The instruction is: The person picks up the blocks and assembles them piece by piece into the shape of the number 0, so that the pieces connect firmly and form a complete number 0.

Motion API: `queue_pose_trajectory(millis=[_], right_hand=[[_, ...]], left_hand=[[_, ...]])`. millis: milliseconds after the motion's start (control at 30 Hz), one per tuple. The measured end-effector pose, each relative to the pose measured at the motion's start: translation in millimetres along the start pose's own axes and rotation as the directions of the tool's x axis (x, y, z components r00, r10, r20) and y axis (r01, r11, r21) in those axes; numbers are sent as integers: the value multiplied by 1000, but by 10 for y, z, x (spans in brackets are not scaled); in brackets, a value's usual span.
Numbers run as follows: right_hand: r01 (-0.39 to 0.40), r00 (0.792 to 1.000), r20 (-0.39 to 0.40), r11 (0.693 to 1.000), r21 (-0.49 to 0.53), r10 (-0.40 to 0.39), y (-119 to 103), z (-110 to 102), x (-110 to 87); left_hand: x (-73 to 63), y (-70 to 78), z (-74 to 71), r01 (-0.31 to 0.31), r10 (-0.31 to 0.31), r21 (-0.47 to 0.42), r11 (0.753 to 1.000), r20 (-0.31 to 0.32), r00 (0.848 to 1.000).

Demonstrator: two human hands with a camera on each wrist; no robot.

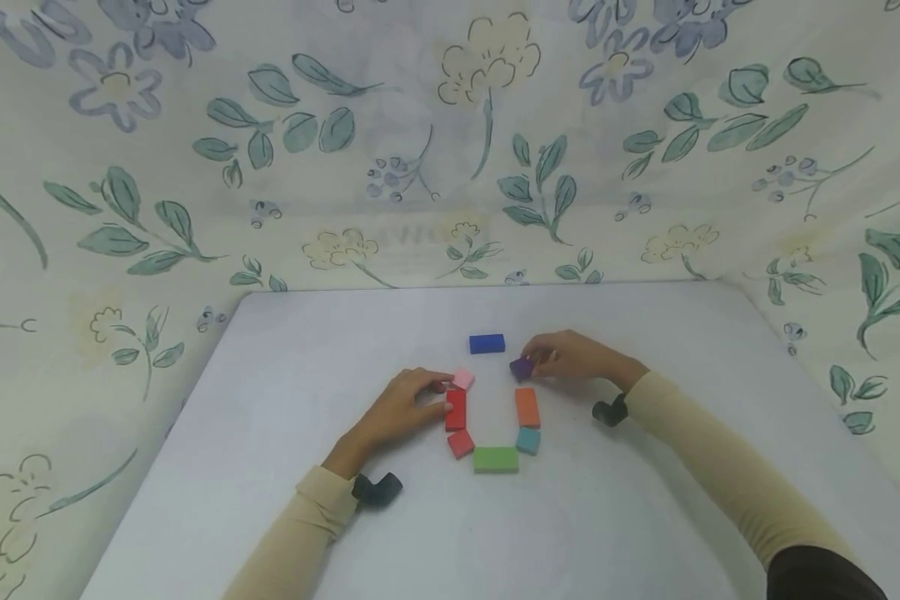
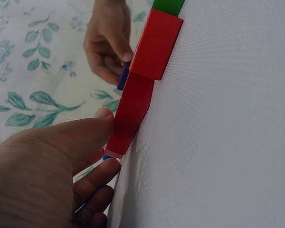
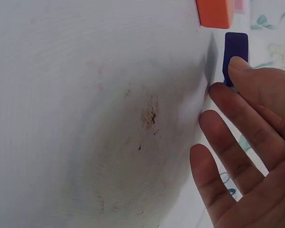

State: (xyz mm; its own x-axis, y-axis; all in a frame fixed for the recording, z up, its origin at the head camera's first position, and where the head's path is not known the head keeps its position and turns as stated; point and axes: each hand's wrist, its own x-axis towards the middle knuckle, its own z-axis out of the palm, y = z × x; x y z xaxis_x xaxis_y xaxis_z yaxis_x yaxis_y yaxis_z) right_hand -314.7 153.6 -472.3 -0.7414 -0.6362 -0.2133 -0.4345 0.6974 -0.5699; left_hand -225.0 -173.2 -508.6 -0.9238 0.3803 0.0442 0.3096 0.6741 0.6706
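A purple block (image 1: 521, 369) is pinched between the thumb and fingers of my right hand (image 1: 570, 356), just beyond the orange block (image 1: 527, 407). In the right wrist view the thumb lies on the purple block (image 3: 236, 45) while the other fingers spread loosely. My left hand (image 1: 401, 406) rests at the left side of the arrangement, its thumb against the long red block (image 1: 456, 410). Its forefinger reaches the pink block (image 1: 462, 379), which sits at the far end of that red block. The left wrist view shows the left fingers relaxed beside the red block (image 2: 133, 107).
Blocks form a U on the white table (image 1: 607, 517): a smaller red block (image 1: 461, 444), a green block (image 1: 496, 460) nearest me and a teal block (image 1: 528, 441) below the orange one. A blue block (image 1: 487, 343) lies apart at the far side. Floral cloth (image 1: 420, 167) hangs behind.
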Motion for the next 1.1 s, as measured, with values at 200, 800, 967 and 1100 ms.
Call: queue_pose_trajectory(millis=[200, 800, 967, 1100], right_hand=[[11, 1000, -1, 1000, -12, -11, 9, 16, 11], [13, 1000, 4, 1000, 4, -13, 34, 92, 29], [8, 1000, 12, 1000, 7, -8, -5, 92, 14], [-2, 1000, 21, 1000, -1, 2, -41, 91, 13]], left_hand=[[6, -3, 1, -13, 13, 4, 1000, -8, 1000], [7, 3, 1, -2, 2, 1, 1000, -4, 1000], [4, -13, 12, -7, 7, 7, 1000, -6, 1000], [-4, -25, 17, -17, 17, 13, 1000, -13, 1000]])
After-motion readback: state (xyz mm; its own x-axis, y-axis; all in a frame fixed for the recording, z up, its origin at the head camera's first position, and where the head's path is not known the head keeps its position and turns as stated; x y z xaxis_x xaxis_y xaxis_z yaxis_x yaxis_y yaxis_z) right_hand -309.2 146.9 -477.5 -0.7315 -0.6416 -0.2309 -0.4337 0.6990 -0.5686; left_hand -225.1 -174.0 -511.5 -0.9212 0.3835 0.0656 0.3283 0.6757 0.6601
